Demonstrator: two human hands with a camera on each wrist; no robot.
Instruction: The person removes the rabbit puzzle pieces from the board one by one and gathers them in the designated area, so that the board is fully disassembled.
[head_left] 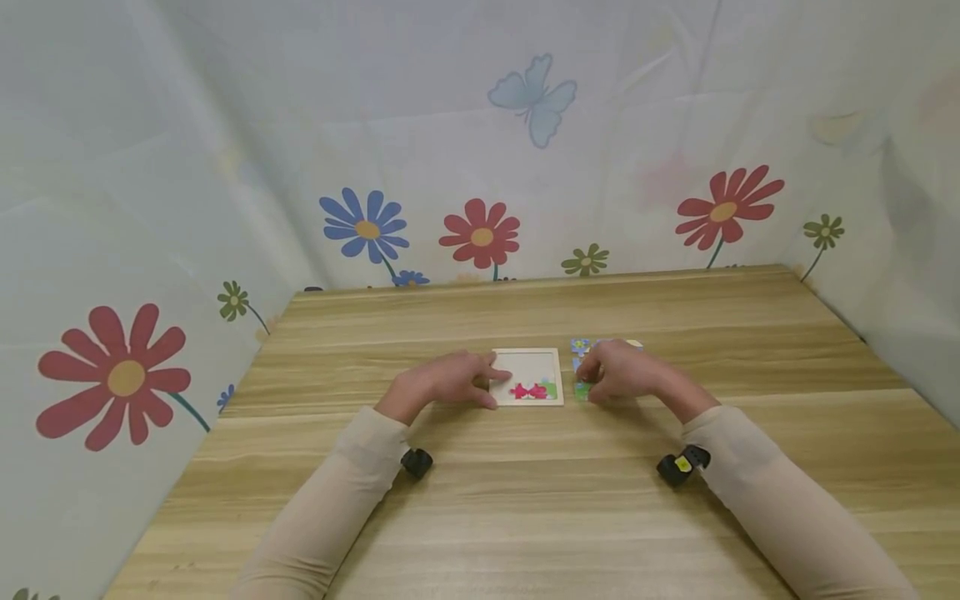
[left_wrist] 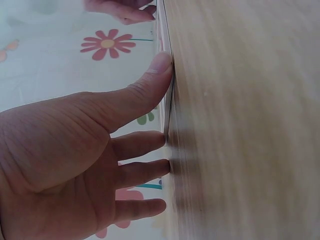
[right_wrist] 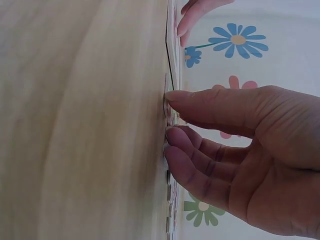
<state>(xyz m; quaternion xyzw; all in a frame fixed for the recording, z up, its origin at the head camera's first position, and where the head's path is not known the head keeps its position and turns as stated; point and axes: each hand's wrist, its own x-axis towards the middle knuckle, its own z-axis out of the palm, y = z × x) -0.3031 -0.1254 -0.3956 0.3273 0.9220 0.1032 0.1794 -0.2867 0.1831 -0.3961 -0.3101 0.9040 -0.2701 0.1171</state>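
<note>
A square puzzle tray [head_left: 525, 403] with a pale raised border lies on the table. Joined red and green puzzle pieces [head_left: 534, 391] sit in its lower right part. My left hand [head_left: 461, 379] rests at the tray's left side, thumb at the near corner and a finger reaching over the border. In the left wrist view its fingers [left_wrist: 142, 175] are spread and nearly straight. To the right of the tray, my right hand [head_left: 624, 371] is over loose puzzle pieces [head_left: 581, 344], hiding several. Its thumb touches a flat piece [right_wrist: 166, 85]; the curved fingertips rest low, a gap from the thumb.
The wood-grain table [head_left: 510, 517] runs back to a pale curtain [head_left: 420, 108] printed with flowers and a butterfly. A black wrist camera [head_left: 417, 462] sits at the left cuff, another black wrist camera [head_left: 675, 471] at the right cuff.
</note>
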